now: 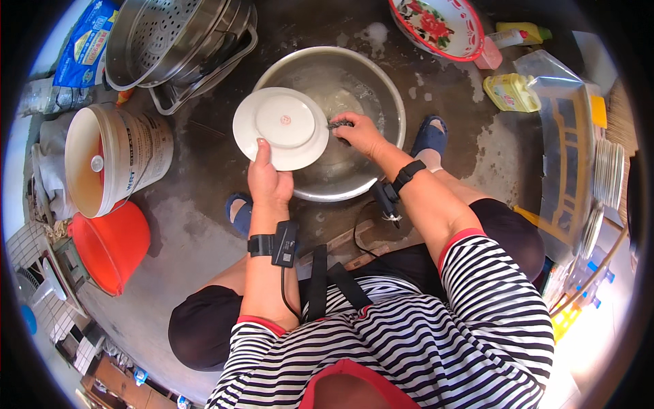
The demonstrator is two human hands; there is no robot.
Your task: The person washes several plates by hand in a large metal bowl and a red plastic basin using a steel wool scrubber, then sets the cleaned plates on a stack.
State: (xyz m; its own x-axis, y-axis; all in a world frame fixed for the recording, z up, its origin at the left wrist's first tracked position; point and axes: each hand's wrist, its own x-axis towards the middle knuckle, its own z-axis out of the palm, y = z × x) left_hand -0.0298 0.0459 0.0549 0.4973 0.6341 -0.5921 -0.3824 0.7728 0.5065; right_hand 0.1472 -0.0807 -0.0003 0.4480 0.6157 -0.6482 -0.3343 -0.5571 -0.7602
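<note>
My left hand (268, 178) grips a white plate (279, 151) by its near edge, thumb lying on the underside that faces up. The plate is held over the left part of a wide metal basin (397, 102) with water in it. At the plate's right edge, my right hand (362, 134) is closed on a dark steel wool scrubber (338, 125), which touches or nearly touches the rim. The fingers of my left hand beneath the plate are hidden.
Steamer pots (197, 41) stand at the far left, above a white bucket (153, 146) and a red bucket (116, 245). To the far right are an enamel basin (477, 34) and a yellow bottle (507, 93). Stacked plates (608, 174) stand at the right edge.
</note>
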